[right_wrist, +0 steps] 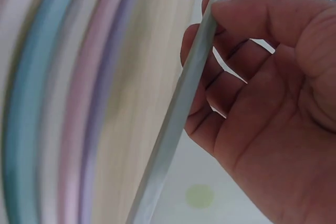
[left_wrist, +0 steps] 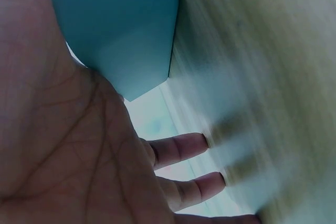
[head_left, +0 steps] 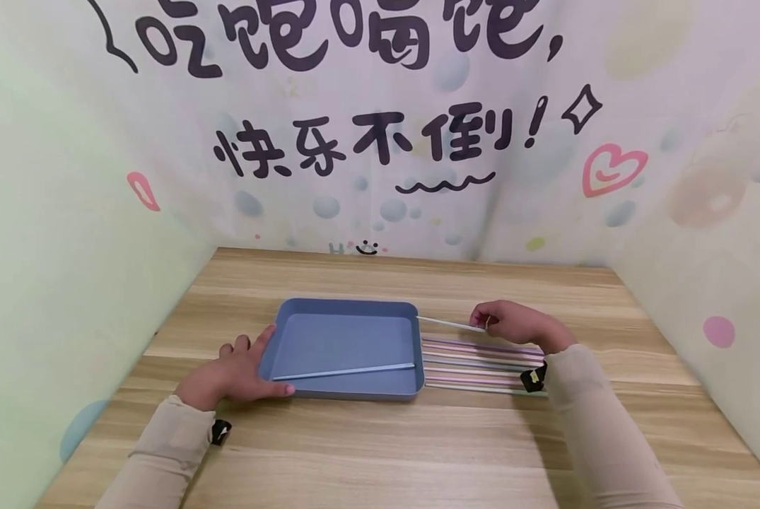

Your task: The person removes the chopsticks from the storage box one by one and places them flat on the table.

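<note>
A shallow blue tray lies on the table, with one pale blue straw slanting across its front part. At the tray's front left corner is my left hand, its thumb along the front side and its index finger against the left side. In the left wrist view the other fingers stretch out past the tray wall. My right hand pinches a pale straw between thumb and fingers. That straw's far end reaches the tray's right rim.
Right of the tray, several pastel straws in pink, purple, blue and white lie side by side. Part of that row is hidden by the right wrist. A printed cloth wall stands behind the wooden table, with walls at both sides.
</note>
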Motion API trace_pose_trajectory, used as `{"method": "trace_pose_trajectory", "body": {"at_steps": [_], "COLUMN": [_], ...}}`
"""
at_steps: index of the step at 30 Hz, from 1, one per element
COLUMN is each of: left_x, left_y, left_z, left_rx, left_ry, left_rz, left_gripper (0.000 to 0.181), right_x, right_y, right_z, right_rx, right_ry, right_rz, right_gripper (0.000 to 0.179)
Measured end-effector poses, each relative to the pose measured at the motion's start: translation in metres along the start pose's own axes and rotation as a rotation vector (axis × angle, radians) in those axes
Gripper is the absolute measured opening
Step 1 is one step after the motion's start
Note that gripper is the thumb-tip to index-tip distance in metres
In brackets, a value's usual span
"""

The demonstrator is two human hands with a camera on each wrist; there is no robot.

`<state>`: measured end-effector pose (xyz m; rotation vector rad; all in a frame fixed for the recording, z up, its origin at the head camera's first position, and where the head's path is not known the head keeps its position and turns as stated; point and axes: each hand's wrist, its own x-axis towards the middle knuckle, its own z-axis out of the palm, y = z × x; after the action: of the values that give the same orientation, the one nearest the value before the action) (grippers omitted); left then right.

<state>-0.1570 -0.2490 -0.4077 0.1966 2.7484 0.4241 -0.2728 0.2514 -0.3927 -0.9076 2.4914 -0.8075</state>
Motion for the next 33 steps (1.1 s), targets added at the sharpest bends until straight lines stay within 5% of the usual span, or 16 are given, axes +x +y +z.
{"method": "trace_pose_trajectory", "body": {"at_steps": [11,33], "left_x": [-0.001,0.001], "left_y": [0.003,0.005], "left_z": [-0.004,-0.002], "left_rx": [0.009,0.006], "left_ry": [0.013,0.009], "left_rz": [0.015,-0.003], "left_gripper": [0.128,0.13], "right_x": [-0.007,0.006], "right_y": [0.022,0.029], "right_z": [0.007,0.011], "right_rx": [0.016,0.015], "right_ry": [-0.006,-0.056], "right_rz": [0.056,0.093], "right_gripper": [0.018,0.028]}}
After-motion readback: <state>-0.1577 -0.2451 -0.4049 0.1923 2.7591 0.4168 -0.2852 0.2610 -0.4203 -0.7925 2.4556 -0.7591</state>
